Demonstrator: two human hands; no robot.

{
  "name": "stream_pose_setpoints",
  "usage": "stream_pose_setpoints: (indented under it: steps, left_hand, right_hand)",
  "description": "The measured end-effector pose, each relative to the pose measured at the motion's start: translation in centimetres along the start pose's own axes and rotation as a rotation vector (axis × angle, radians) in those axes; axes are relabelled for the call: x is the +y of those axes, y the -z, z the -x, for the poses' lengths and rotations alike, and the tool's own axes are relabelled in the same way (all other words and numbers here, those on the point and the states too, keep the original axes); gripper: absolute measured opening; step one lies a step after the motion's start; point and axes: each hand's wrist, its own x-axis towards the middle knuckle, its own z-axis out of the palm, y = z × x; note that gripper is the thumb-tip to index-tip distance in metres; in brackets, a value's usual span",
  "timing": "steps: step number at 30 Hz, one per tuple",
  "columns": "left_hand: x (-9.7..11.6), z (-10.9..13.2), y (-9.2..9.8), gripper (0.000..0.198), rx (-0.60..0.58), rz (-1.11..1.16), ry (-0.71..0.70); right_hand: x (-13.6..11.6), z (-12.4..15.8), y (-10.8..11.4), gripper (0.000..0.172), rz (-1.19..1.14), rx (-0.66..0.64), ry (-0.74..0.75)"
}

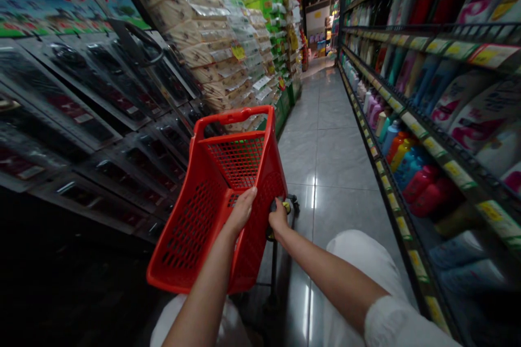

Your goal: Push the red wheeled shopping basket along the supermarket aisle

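Observation:
A red plastic shopping basket (195, 217) with pierced walls stands tilted in the middle of the view, on a dark wheeled frame (274, 265). No goods show inside it. My left hand (243, 209) is closed over the rim of its right side wall, the thumb pointing forward. Just outside that wall, my right hand (279, 218) is wrapped round a dark handle-like part with yellow on it. Most of that part is hidden by the fingers, so I cannot tell exactly what it is. A small black caster (295, 205) shows beyond the right hand.
To the right runs a long shelf (423, 130) with bottles and price tags. On the left are hanging blister packs (122, 92) and stacked packages (211, 38), close to the basket. A grey tiled aisle (329, 157) leads ahead. My knees (362, 260) are near the shelf.

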Motion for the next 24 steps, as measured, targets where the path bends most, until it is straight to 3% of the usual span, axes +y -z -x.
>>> stream_pose_setpoints:
  steps: [4, 6, 12, 15, 18, 20, 22, 24]
  left_hand:
    - [-0.8, -0.8, 0.4, 0.064, 0.004, -0.009, -0.035]
    - [-1.3, -1.5, 0.6, 0.06, 0.008, -0.03, -0.057]
    - [-2.9, -3.1, 1.1, 0.061, 0.053, 0.03, -0.056]
    - [-3.2, -3.6, 1.4, 0.061, 0.034, 0.046, -0.048]
    - [-3.2, -4.0, 1.5, 0.061, 0.025, 0.06, -0.038]
    - [-3.2, -4.2, 1.5, 0.059, 0.041, 0.058, -0.039]
    - [-3.1, -4.3, 1.5, 0.058, 0.055, 0.051, -0.047]
    - [-3.1, -4.5, 1.4, 0.056, 0.058, 0.043, -0.053]
  right_hand:
    - [-4.0, 0.5, 0.1, 0.08, 0.034, -0.084, 0.23]
    - [-4.4, 1.1, 0.5, 0.086, 0.058, -0.14, 0.327]
    - [-0.3, 2.4, 0.1, 0.082, 0.122, -0.014, 0.004]
    - [-2.0, 2.7, -0.2, 0.077, 0.049, -0.045, 0.125]
    - [-5.4, 3.1, 0.2, 0.079, 0.017, -0.189, 0.352]
    - [-6.2, 3.4, 0.7, 0.085, 0.042, -0.245, 0.428]
    - [-5.0, 3.8, 1.0, 0.088, 0.099, -0.226, 0.375]
    - [-2.7, 4.1, 0.9, 0.088, 0.16, -0.169, 0.232]
